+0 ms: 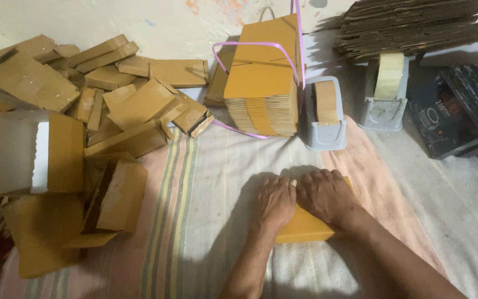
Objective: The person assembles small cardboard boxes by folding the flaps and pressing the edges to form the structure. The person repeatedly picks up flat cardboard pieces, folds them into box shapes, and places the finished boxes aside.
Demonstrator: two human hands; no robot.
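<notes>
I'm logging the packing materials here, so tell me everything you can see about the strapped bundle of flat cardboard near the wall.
The bundle of flat cardboard is a thick stack of yellow-brown unfolded box blanks, standing on edge on the striped cloth close to the wall. A pink plastic strap loops over its top and trails loose at its base. The sheet edges show as fine layers on the front. A grey tape dispenser stands just to its right. No hand touches it.
</notes>
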